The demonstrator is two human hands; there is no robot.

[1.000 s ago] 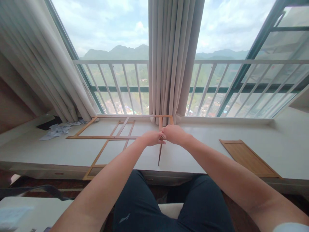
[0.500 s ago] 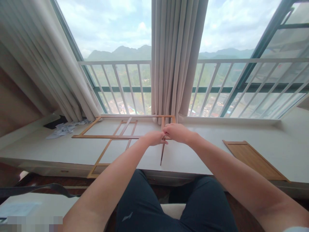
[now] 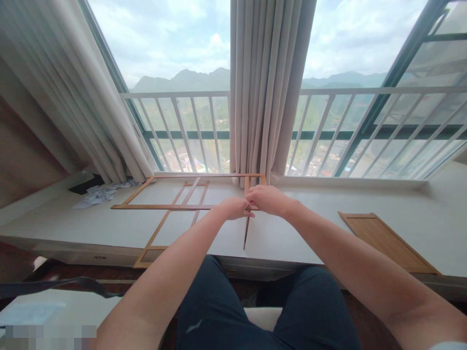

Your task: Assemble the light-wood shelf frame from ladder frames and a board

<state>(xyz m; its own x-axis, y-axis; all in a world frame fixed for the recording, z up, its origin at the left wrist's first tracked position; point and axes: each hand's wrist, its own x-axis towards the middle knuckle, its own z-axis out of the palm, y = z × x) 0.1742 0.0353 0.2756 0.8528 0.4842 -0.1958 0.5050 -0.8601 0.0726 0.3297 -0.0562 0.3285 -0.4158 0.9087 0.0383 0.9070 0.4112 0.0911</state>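
A light-brown wooden frame [image 3: 164, 207] made of slim bars lies on the white sill, with crossing bars and legs spread to the left. At its right end my left hand [image 3: 233, 208] is closed around the joint where the bars meet. Meeting it there, my right hand [image 3: 269, 198] has its fingers pinched together over the same joint. Something small shows between the fingertips, too small to name. Below the hands a narrow dark wooden bar [image 3: 246, 234] points toward me.
A flat slatted wooden panel [image 3: 386, 241] lies on the sill [image 3: 306, 233] to the right. Crumpled white paper scraps [image 3: 97, 195] sit at the far left by the curtain [image 3: 109, 107]. Another curtain [image 3: 270, 87] hangs behind the hands, before a white railing [image 3: 182, 94].
Both hands stay at the same joint, with only a slight shift of the fingers. The whole view has moved a few pixels.
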